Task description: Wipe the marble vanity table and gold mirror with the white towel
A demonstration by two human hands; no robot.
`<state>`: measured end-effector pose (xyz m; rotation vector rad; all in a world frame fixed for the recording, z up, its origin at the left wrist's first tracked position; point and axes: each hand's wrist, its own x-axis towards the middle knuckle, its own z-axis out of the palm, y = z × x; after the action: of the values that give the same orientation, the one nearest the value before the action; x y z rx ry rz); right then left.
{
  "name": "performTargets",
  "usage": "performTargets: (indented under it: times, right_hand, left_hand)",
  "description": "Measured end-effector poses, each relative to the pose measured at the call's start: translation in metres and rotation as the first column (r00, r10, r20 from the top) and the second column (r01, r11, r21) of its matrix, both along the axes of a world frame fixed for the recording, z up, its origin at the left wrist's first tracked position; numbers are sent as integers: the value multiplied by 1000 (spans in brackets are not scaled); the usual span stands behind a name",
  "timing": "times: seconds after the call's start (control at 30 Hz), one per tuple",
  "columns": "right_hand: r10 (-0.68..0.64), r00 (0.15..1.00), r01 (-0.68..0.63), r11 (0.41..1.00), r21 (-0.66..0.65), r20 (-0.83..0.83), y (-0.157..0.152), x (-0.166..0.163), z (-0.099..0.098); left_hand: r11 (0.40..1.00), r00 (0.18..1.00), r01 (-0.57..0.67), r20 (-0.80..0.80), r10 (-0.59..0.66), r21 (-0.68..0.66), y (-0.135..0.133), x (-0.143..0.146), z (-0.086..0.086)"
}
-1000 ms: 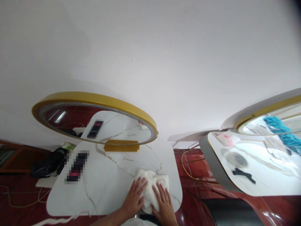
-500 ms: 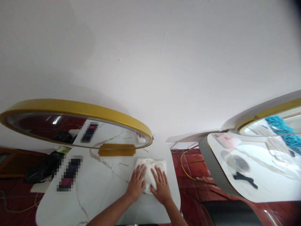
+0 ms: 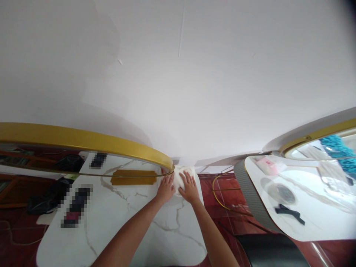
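A folded white cloth (image 3: 179,185) lies on the white marbled tabletop (image 3: 116,226), at its far right corner by the wall. My left hand (image 3: 166,188) rests flat on the cloth's left side, its fingers stretched toward the wall under the end of the gold mirror frame. Flat on the right side of the cloth is my right hand (image 3: 189,187), fingers spread. Both arms reach far forward across the table. Part of the cloth is hidden beneath the hands.
A large gold-framed mirror (image 3: 91,142) overhangs the table's back, above a gold plate (image 3: 133,177). A blurred-out dark item (image 3: 76,207) lies at left. To the right stand a second white table (image 3: 314,226) with a black strip (image 3: 290,214) and a black chair (image 3: 274,252).
Both hands have slid the cloth away from me, from the right middle of the table to its far corner by the wall. The camera view has shifted slightly.
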<state>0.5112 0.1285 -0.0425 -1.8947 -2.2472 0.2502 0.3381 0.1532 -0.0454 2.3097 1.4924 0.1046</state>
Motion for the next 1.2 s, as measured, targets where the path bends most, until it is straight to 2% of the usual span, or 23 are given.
performTargets:
  times: [0.2,0.4,0.6,0.83,1.0,1.2]
  right_hand:
    - [-31,1000,31,1000,-1,-4,5,11,2]
    - [-57,998,57,998,-4,-16,-20,20,1]
    - [-52,998,52,999,-1,-46,-64,30,-2]
    - [-94,991,95,996,2,-91,-130,29,-3]
    - [-115,988,114,993,-10,-107,-180,23,-4]
    - [-138,986,136,990,-32,-91,-229,7,-6]
  left_hand:
    - [1000,1000,1,-1,-1,-17,2,15,2]
    - [1000,1000,4,-9,-4,-12,-25,28,3]
    - [1000,1000,10,-12,-10,2,-67,36,1]
    - [996,996,84,-18,-85,-31,-118,32,8]
    - [989,990,140,25,-139,-37,-159,20,13]
    - [968,974,222,72,-214,-118,-195,-3,17]
